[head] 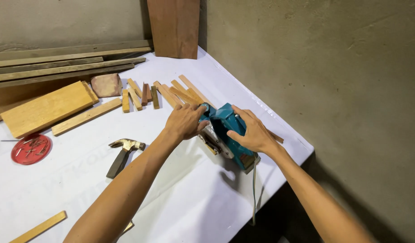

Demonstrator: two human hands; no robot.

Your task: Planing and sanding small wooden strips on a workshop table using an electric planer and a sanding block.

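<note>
A teal electric planer [226, 131] rests tilted on the white-covered table [194, 198] near its right edge. My left hand [185, 121] grips the planer's front knob. My right hand [252, 132] is wrapped over its rear handle. A grey cord [254, 189] hangs from the tool's back over the table edge. A thin wooden strip [276, 136] lies under the planer and pokes out to the right.
Several short wooden strips [165, 93] lie fanned behind the planer. A claw hammer [123, 153] lies left of my forearm. A red lid with nails [31, 148], planks [48, 108], long battens [63, 65] and an upright board [174, 27] stand further left and back.
</note>
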